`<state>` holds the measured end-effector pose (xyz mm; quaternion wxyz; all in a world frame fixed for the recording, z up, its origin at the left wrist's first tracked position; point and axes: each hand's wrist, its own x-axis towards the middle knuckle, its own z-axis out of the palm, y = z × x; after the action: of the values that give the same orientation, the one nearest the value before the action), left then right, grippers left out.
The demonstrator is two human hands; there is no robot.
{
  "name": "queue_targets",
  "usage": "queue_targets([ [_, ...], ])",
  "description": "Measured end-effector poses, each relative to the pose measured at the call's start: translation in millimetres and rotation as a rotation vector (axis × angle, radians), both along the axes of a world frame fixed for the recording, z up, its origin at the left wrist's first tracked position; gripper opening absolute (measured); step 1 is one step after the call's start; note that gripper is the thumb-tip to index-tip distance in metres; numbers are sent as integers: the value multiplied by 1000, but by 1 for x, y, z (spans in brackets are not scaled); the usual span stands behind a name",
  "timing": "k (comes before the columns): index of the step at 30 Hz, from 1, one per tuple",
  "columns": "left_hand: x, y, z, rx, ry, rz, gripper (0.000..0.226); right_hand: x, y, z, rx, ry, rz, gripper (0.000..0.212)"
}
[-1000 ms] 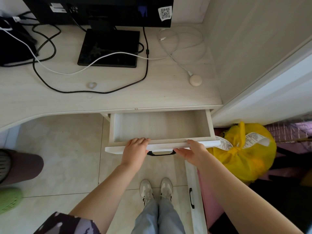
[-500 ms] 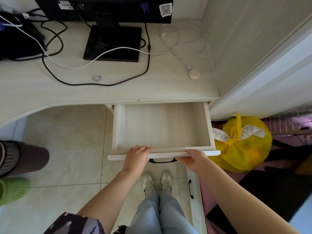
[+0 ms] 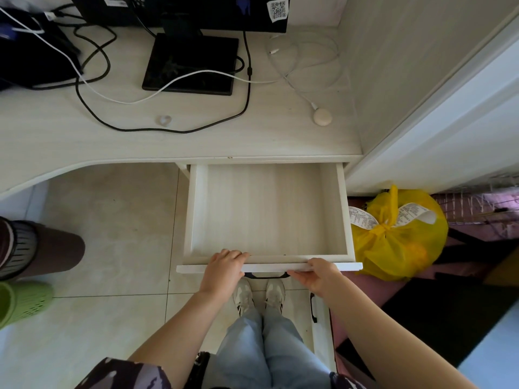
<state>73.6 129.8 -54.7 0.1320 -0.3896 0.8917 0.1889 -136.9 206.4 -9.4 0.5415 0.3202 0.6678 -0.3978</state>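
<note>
Below the desk, the drawer stands wide open. Your left hand and right hand both curl over its front edge, gripping it.

light: bright, soft daylight | shadows: faint | edges: wide-angle bowed

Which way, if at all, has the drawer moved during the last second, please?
Yes: the drawer has slid further out from under the desk, toward the person.
</note>
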Motion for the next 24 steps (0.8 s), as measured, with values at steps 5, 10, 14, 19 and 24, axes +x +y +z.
queue_targets([
  [5, 1, 9, 2, 80, -10, 21, 51, 4, 9, -1, 1, -18, -16, 16],
  [10, 2, 14, 4, 93, -23, 40, 51, 7, 15, 4, -20, -40, -16, 17],
  [14, 2, 13, 5, 92, -29, 60, 50, 6, 18, 6, -22, -72, 8, 17],
  [19, 2, 17, 17, 189, 81, 183, 44, -2, 15, 23, 11, -139, 193, 37],
  [24, 8, 10, 43, 273, 218, 451, 38, 12, -18, 48, -52, -12, 578, 36],
])
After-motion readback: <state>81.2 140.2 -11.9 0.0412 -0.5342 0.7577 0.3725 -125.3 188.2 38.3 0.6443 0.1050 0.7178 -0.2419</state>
